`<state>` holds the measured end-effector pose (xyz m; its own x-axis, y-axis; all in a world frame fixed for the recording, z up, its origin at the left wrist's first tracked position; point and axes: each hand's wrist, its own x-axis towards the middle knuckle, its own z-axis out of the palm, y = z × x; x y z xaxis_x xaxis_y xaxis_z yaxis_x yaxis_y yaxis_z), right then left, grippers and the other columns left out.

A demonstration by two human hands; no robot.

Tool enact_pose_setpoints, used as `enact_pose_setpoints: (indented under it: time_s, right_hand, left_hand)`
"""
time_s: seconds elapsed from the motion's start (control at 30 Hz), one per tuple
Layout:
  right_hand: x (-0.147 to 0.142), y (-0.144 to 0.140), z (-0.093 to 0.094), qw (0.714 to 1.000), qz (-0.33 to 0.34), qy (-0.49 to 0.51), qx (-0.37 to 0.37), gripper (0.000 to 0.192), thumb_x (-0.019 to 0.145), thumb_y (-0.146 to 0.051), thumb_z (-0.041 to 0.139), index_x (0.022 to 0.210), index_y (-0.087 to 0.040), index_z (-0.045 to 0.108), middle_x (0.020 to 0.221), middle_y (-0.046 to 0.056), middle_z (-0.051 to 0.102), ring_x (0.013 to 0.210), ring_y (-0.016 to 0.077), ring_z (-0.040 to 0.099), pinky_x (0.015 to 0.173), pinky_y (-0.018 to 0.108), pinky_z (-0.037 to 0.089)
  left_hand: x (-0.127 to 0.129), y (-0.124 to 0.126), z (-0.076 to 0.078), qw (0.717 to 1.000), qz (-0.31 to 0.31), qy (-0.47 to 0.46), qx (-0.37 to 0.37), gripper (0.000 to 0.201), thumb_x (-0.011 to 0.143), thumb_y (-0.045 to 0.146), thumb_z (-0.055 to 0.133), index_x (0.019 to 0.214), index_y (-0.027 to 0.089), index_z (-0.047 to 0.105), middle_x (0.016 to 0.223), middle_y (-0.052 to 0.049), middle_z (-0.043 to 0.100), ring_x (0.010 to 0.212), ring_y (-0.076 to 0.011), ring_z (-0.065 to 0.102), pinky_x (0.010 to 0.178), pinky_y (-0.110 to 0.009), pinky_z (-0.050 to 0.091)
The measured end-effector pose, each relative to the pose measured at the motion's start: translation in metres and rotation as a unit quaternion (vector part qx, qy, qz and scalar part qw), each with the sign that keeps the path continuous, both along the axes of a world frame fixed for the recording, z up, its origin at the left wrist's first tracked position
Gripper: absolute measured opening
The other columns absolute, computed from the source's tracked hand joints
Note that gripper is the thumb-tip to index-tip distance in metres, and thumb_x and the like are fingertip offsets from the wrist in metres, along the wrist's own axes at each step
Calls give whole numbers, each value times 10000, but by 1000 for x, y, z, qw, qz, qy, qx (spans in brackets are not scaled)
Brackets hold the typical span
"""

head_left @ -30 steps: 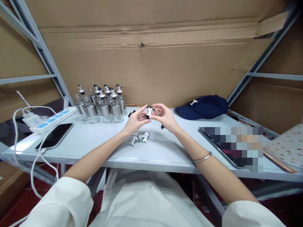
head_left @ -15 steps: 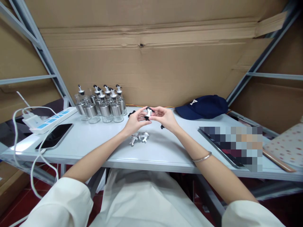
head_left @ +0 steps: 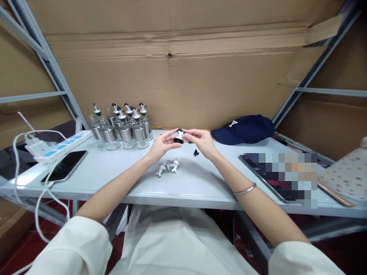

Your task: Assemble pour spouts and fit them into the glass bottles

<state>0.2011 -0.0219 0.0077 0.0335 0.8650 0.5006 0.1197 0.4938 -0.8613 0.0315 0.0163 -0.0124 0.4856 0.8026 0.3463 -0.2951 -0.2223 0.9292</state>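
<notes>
I am looking down at a pale grey table [head_left: 94, 172] set inside a metal rack lined with brown cardboard [head_left: 183, 76]. I take the cluster of glass bottles [head_left: 123, 128] with steel collars and pourer tops, standing upright at the back of the table, as my landmark.

Just right of the bottles, both of my hands meet above the table. My left hand [head_left: 160, 144] and my right hand [head_left: 202, 140] pinch one small pourer cap [head_left: 179, 136], silver with a black ring, between their fingertips. The fingers of each hand are closed on it from opposite sides, and it is lifted clear of the surface. A thin bangle [head_left: 245, 190] sits on my right forearm.

In front of the bottles and slightly right, directly below my hands, a few loose pourer parts [head_left: 168, 167] lie on the table, touching one another. A small black piece [head_left: 195, 152] lies a little farther right of them, near my right wrist.

Left of the bottles, a white power strip [head_left: 59, 145] lies with a charger plugged in, and its white cable [head_left: 17, 152] loops off the table edge. A dark phone [head_left: 65, 166] lies flat just in front of the strip.

Well to the right of the bottles, a navy cap [head_left: 246, 130] rests against the cardboard. Nearer to me on that side lies a flat device, its face blurred out.
</notes>
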Motion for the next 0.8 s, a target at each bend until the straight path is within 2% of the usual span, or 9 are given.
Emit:
enact_pose_setpoints:
  time_s: [0.1,0.23,0.33,0.6,0.8]
  right_hand:
    - [0,-1,0,1000,-7,-16,2,341,631,-450,710,845,-186,734,716,29,688,668,154,600,682,341,510]
    - [0,-1,-1,1000,21,-22,-6,416,561,-414,766,902,-181,722,785,35,688,704,158,606,698,337,513]
    - [-1,0,-3,999,26,-19,-6,475,500,-357,804,923,-162,711,733,21,662,670,147,590,688,336,506]
    - [-5,1,-4,998,18,38,-47,379,454,-283,810,798,-152,721,682,9,656,631,128,568,699,331,492]
    - [-6,1,-6,998,38,41,-32,370,506,-302,791,832,-152,704,640,-14,607,593,102,524,658,306,469]
  left_hand:
    - [0,-2,1,1000,6,5,-2,693,546,235,808,1195,179,573,980,-67,676,942,-205,630,944,-411,430]
    - [0,-3,2,1000,17,-4,-7,686,532,238,812,1175,164,584,978,-69,683,939,-203,625,943,-410,435]
    - [0,-2,1,1000,20,-9,-11,678,534,241,811,1169,159,586,995,-75,684,964,-202,618,950,-401,434]
    - [0,0,-2,1000,28,13,3,738,533,258,808,1211,122,550,1002,-91,685,985,-232,622,950,-418,445]
    - [1,-5,1,999,42,13,23,784,527,252,808,1238,110,510,1002,-90,678,947,-219,635,918,-393,476]
